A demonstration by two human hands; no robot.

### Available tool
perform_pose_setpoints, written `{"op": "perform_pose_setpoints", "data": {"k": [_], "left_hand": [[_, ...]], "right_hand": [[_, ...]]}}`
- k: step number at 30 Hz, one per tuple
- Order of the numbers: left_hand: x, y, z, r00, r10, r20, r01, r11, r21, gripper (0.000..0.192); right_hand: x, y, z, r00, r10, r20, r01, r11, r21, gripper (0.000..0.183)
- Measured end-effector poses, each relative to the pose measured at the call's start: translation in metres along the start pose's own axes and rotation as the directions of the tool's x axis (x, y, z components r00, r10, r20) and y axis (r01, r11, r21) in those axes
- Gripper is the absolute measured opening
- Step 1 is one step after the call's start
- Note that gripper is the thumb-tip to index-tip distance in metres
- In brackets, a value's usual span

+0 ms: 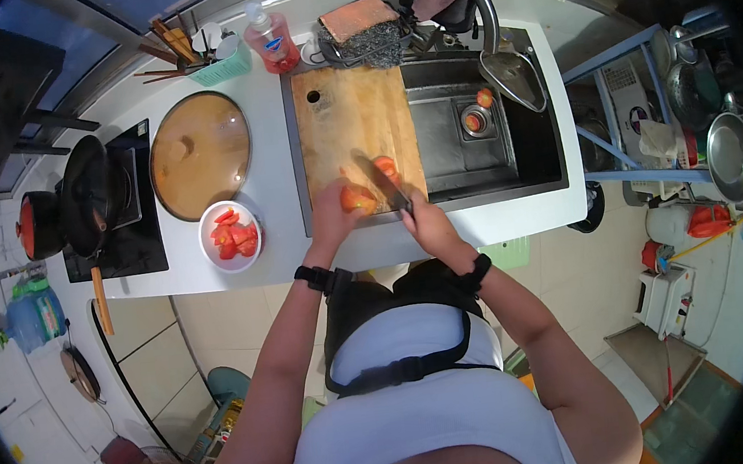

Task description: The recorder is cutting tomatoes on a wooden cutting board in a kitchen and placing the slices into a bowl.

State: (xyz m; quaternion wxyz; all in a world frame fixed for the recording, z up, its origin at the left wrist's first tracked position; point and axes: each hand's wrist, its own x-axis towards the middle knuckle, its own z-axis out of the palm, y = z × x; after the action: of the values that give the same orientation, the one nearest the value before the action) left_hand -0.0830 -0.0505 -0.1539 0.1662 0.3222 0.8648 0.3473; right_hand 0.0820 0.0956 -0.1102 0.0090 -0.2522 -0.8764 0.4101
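Observation:
My right hand (pixel 432 225) grips the handle of a kitchen knife (pixel 383 182), whose blade slants up and left over a wooden cutting board (pixel 353 120). My left hand (pixel 331 214) holds a cut tomato (pixel 358 200) against the front of the board, left of the blade. Another piece of tomato (pixel 386 167) lies just right of the blade, partly covered by it. To the left, a white bowl (pixel 234 266) on the counter contains several tomato chunks (pixel 236 235).
The board covers the left part of a dark sink (pixel 464 179), with tomato scraps (pixel 484 97) near its drain. A glass lid (pixel 200 156), a soap bottle (pixel 271 39) and a utensil basket (pixel 223 67) stand leftward. A wok (pixel 87 195) sits on the cooktop (pixel 145 247).

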Motion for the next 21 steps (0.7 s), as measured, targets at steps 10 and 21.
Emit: {"op": "perform_pose_setpoints", "data": {"k": [10, 21], "left_hand": [[0.01, 0.001, -0.005, 0.987, -0.132, -0.096, 0.1, 0.954, -0.281, 0.043], [0.007, 0.01, -0.008, 0.988, -0.06, -0.144, 0.015, 0.956, -0.294, 0.053]], "right_hand": [[-0.019, -0.022, -0.024, 0.997, 0.053, -0.049, -0.044, 0.983, 0.181, 0.023], [-0.009, -0.026, 0.002, 0.999, -0.006, -0.035, 0.012, 0.986, 0.169, 0.026]]}}
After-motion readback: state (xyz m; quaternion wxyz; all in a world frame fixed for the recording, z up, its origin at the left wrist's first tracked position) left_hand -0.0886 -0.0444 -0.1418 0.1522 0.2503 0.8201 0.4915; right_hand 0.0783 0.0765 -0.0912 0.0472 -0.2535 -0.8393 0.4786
